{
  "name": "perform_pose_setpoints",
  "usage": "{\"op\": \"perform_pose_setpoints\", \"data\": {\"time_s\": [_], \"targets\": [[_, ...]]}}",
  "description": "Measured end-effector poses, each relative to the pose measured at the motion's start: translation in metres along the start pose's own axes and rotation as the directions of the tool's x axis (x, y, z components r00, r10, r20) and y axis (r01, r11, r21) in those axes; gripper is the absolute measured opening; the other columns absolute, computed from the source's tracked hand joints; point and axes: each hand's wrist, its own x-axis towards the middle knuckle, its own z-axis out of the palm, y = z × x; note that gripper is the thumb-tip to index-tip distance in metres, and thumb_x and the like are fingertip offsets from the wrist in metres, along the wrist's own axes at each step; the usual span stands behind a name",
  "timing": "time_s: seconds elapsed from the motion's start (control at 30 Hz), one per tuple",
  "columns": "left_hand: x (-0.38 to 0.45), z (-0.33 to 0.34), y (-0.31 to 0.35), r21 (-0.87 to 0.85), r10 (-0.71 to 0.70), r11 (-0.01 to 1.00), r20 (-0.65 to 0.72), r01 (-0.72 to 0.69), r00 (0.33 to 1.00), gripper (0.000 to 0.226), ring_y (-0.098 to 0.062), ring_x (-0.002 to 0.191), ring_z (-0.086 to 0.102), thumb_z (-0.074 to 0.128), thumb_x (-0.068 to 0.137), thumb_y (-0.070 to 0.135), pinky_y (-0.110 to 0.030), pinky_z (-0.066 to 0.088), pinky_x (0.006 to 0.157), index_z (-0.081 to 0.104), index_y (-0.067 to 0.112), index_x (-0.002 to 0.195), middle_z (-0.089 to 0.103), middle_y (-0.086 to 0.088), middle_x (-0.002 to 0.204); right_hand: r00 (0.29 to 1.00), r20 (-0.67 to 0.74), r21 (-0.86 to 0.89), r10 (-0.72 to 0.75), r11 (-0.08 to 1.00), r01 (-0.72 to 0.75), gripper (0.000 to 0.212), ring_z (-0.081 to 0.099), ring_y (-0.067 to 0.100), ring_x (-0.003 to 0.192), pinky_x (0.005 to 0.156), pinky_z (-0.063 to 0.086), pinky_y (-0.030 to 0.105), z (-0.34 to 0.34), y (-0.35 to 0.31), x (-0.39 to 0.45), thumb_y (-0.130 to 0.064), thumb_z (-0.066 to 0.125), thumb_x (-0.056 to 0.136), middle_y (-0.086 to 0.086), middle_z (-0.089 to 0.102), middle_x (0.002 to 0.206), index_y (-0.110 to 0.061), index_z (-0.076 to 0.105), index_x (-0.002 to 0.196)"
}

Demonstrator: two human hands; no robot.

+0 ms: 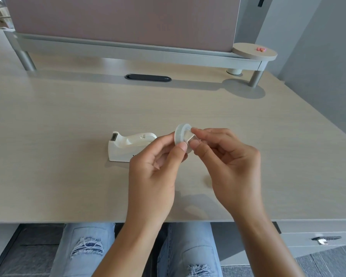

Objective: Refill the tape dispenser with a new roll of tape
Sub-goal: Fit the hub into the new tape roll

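The white tape dispenser (128,145) lies lengthwise along the desk's (68,116) near edge, cutter end left, while above it the left hand (158,172) and right hand (228,162) both pinch an upright tape roll (181,132).

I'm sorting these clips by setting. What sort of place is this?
Most likely an office workstation: a light wood-grain desk with a cable grommet, a fabric divider screen along its far edge, and a drawer unit underneath.
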Motion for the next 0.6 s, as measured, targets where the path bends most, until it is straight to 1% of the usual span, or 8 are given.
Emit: {"op": "perform_pose_setpoints", "data": {"time_s": [0.1, 0.23, 0.4, 0.43, 0.47, 0.53, 0.57, 0.6], "targets": [[-0.0002, -0.0005, 0.0010, 0.030, 0.020, 0.999, 0.016, -0.021, 1.000, 0.021, -0.015, 0.101, 0.078, 0.065, 0.100, 0.010, -0.047, 0.058, 0.101, 0.078, 0.015, 0.115, 0.084, 0.002, 0.101, 1.000, 0.008, -0.018, 0.004, 1.000, -0.004, 0.018, 0.074, 0.018, 0.084, 0.077, 0.055, 0.022, -0.0016, -0.0006, -0.0005, -0.006, 0.077, 0.091, 0.010, 0.076, 0.098, -0.013, 0.082, 0.106], [-0.0009, 0.0005, 0.0027, 0.054, 0.044, 0.997, 0.027, -0.046, 0.999, 0.021, -0.012, 0.102, 0.079, 0.064, 0.100, 0.009, -0.044, 0.059, 0.100, 0.078, 0.013, 0.116, 0.084, 0.003, 0.101, 1.000, 0.006, -0.010, 0.022, 1.000, -0.022, 0.019, 0.074, 0.018, 0.085, 0.078, 0.059, 0.025, -0.0025, -0.0008, -0.0037, -0.012, 0.076, 0.092, 0.009, 0.076, 0.094, -0.019, 0.081, 0.109], [-0.0039, 0.0034, 0.0027, 0.074, 0.081, 0.994, 0.021, -0.082, 0.997, 0.021, -0.013, 0.098, 0.080, 0.064, 0.100, 0.009, -0.038, 0.061, 0.095, 0.078, 0.014, 0.116, 0.084, 0.004, 0.099, 1.000, 0.007, -0.037, -0.026, 0.999, 0.027, 0.024, 0.073, 0.014, 0.079, 0.075, 0.057, 0.019, -0.0026, -0.0010, -0.0068, -0.003, 0.072, 0.095, 0.012, 0.075, 0.089, -0.017, 0.079, 0.113], [-0.0042, 0.0037, 0.0031, 0.076, 0.085, 0.993, 0.021, -0.087, 0.996, 0.022, -0.012, 0.098, 0.080, 0.064, 0.100, 0.009, -0.036, 0.061, 0.095, 0.078, 0.014, 0.116, 0.084, 0.004, 0.098, 0.999, 0.010, -0.053, -0.042, 0.998, 0.042, 0.025, 0.074, 0.013, 0.079, 0.075, 0.058, 0.020, -0.0027, -0.0013, -0.0072, -0.003, 0.071, 0.095, 0.011, 0.074, 0.089, -0.017, 0.079, 0.114], [-0.0043, 0.0037, 0.0034, 0.082, 0.091, 0.992, 0.023, -0.092, 0.996, 0.022, -0.012, 0.097, 0.079, 0.063, 0.100, 0.008, -0.035, 0.061, 0.094, 0.078, 0.013, 0.116, 0.084, 0.005, 0.098, 0.998, 0.013, -0.076, -0.059, 0.995, 0.059, 0.025, 0.074, 0.013, 0.080, 0.076, 0.060, 0.025, -0.0026, -0.0008, -0.0075, -0.003, 0.071, 0.096, 0.009, 0.073, 0.090, -0.017, 0.078, 0.115], [-0.0040, 0.0027, 0.0044, 0.109, 0.103, 0.988, 0.030, -0.105, 0.994, 0.023, -0.010, 0.097, 0.079, 0.062, 0.101, 0.007, -0.034, 0.061, 0.094, 0.078, 0.014, 0.116, 0.084, 0.006, 0.097, 0.995, 0.023, -0.139, -0.096, 0.985, 0.098, 0.026, 0.074, 0.017, 0.084, 0.078, 0.062, 0.038, -0.0026, 0.0015, -0.0082, -0.005, 0.071, 0.097, 0.004, 0.073, 0.092, -0.019, 0.077, 0.117], [-0.0041, 0.0022, 0.0050, 0.124, 0.104, 0.986, 0.033, -0.107, 0.994, 0.023, -0.009, 0.097, 0.079, 0.062, 0.101, 0.008, -0.034, 0.061, 0.094, 0.078, 0.015, 0.116, 0.084, 0.007, 0.097, 0.993, 0.028, -0.169, -0.118, 0.978, 0.121, 0.025, 0.075, 0.019, 0.087, 0.079, 0.062, 0.042, -0.0028, 0.0031, -0.0086, -0.006, 0.071, 0.097, 0.002, 0.073, 0.094, -0.020, 0.077, 0.118], [-0.0043, 0.0015, 0.0053, 0.138, 0.104, 0.985, 0.037, -0.109, 0.994, 0.023, -0.008, 0.098, 0.079, 0.062, 0.102, 0.008, -0.034, 0.061, 0.094, 0.079, 0.016, 0.116, 0.084, 0.007, 0.097, 0.989, 0.035, -0.197, -0.142, 0.969, 0.146, 0.025, 0.075, 0.021, 0.089, 0.079, 0.061, 0.041, -0.0031, 0.0045, -0.0088, -0.008, 0.071, 0.097, 0.001, 0.073, 0.095, -0.019, 0.077, 0.118]]}}
